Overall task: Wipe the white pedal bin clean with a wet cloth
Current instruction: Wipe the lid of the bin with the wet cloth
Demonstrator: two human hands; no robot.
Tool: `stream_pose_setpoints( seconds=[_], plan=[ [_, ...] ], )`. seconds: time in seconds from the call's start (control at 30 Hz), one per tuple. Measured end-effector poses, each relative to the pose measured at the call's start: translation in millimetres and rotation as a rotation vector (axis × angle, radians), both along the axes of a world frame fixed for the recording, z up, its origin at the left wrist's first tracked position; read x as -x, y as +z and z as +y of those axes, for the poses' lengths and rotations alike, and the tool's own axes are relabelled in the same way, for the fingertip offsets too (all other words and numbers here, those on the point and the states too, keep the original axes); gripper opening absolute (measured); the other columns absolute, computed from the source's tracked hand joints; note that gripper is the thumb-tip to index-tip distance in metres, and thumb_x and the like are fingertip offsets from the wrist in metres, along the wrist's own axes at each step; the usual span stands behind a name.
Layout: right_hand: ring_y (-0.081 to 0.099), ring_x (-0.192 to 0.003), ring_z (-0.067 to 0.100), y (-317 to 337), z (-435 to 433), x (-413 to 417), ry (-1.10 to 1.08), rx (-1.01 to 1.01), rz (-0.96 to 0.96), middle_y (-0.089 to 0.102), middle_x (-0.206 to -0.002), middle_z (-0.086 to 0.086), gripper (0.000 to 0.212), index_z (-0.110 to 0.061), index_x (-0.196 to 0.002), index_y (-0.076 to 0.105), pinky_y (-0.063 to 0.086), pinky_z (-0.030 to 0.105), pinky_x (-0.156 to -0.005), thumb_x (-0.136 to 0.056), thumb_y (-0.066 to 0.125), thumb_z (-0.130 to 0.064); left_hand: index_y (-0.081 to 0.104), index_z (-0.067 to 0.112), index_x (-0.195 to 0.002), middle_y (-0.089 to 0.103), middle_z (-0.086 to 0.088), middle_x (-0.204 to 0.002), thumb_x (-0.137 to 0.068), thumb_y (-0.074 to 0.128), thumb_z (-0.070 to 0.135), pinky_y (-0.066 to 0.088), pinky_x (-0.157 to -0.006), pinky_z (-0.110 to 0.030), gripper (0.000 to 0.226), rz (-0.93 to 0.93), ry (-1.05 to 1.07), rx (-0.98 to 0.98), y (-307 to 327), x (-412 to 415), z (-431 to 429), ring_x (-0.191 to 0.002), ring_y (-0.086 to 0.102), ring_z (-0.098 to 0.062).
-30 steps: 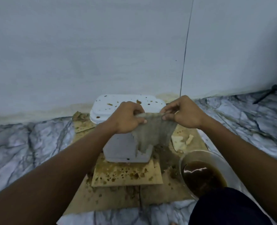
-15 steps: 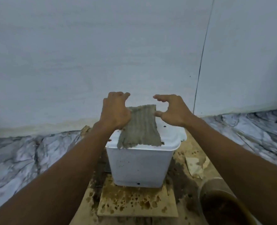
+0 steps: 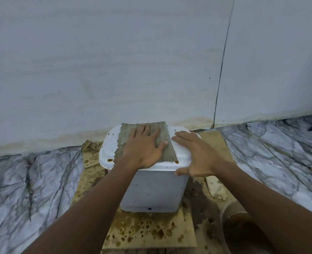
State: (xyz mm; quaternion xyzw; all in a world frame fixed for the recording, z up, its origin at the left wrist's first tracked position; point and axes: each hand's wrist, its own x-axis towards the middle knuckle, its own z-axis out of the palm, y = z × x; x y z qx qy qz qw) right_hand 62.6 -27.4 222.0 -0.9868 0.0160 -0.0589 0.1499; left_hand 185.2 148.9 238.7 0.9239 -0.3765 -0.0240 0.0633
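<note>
The white pedal bin stands on stained cardboard close to the wall, with brown spots on its lid. A grey-brown wet cloth lies spread flat across the middle of the lid. My left hand rests palm down on the cloth, fingers stretched toward the wall, pressing it onto the lid. My right hand sits on the lid's right front corner, fingers spread over the top and thumb hooked over the front rim. The pedal is not visible.
Spotted cardboard sheets cover the marble floor under and around the bin. A bowl of brown liquid stands at the lower right, near my right forearm. A crumpled paper scrap lies right of the bin. The wall rises directly behind.
Both hands held the cloth up by its top edge, then laid it on the lid. Now my left palm lies flat on it and my right hand has shifted to the lid's corner.
</note>
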Motion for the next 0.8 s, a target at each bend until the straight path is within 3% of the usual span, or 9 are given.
stream_pose_setpoints(
  seconds=[0.17, 0.27, 0.5, 0.63, 0.73, 0.8],
  plan=[
    [0.011, -0.153, 0.004, -12.1, -8.5, 0.8, -0.002, -0.121, -0.065, 0.019, -0.166, -0.014, 0.113, -0.034, -0.156, 0.03, 0.002, 0.033, -0.127, -0.063, 0.082, -0.07, 0.008, 0.032, -0.161, 0.0, -0.001, -0.17, -0.1, 0.013, 0.066, -0.005, -0.126, -0.043, 0.07, -0.05, -0.081, -0.007, -8.5, 8.2, 6.0, -0.156, -0.009, -0.016],
    [0.006, -0.151, 0.0, -17.4, -7.5, -0.7, 0.019, -0.115, -0.07, 0.016, -0.166, -0.015, 0.112, -0.034, -0.157, 0.028, -0.006, 0.026, -0.122, -0.065, 0.079, -0.072, 0.007, 0.04, -0.16, -0.001, 0.004, -0.169, -0.098, 0.013, 0.07, -0.005, -0.126, -0.038, 0.069, -0.027, -0.087, 0.02, -8.9, 4.1, 34.7, -0.155, -0.006, -0.012],
    [-0.003, -0.152, 0.001, -23.9, -6.8, -4.0, 0.02, -0.12, -0.06, 0.009, -0.168, -0.012, 0.11, -0.03, -0.159, 0.022, -0.014, 0.027, -0.121, -0.072, 0.071, -0.075, 0.001, 0.038, -0.16, -0.003, -0.003, -0.17, -0.094, 0.011, 0.074, -0.002, -0.125, -0.05, 0.076, -0.019, 0.069, -0.091, -1.0, -27.2, 19.2, -0.156, -0.007, -0.023],
    [0.007, -0.155, 0.008, -27.0, -12.3, -3.7, 0.043, -0.141, -0.108, 0.018, -0.167, -0.008, 0.113, -0.028, -0.159, 0.025, -0.004, 0.036, -0.126, -0.068, 0.058, -0.088, -0.003, 0.036, -0.16, -0.009, -0.001, -0.169, -0.099, 0.013, 0.067, -0.007, -0.124, -0.05, 0.071, 0.003, -0.04, -0.102, -5.5, 3.2, -17.6, -0.155, -0.015, -0.023],
    [0.021, -0.152, 0.013, -33.3, -14.7, -6.4, 0.09, -0.11, -0.171, 0.029, -0.163, -0.007, 0.105, -0.027, -0.156, 0.033, 0.014, 0.048, -0.125, -0.072, 0.062, -0.083, -0.006, 0.038, -0.159, -0.012, 0.004, -0.169, -0.102, 0.009, 0.062, -0.009, -0.125, -0.045, 0.065, -0.036, -0.127, -0.059, -13.5, 19.8, 1.7, -0.153, -0.019, -0.016],
    [0.014, -0.154, 0.01, -35.4, -13.8, -6.0, 0.071, -0.107, -0.148, 0.023, -0.166, -0.007, 0.107, -0.027, -0.157, 0.031, 0.008, 0.046, -0.127, -0.07, 0.059, -0.084, -0.007, 0.041, -0.159, -0.012, 0.008, -0.168, -0.102, 0.009, 0.062, -0.009, -0.125, -0.041, 0.062, -0.051, -0.15, -0.037, -15.6, 19.4, 26.5, -0.153, -0.019, -0.012]
  ],
)
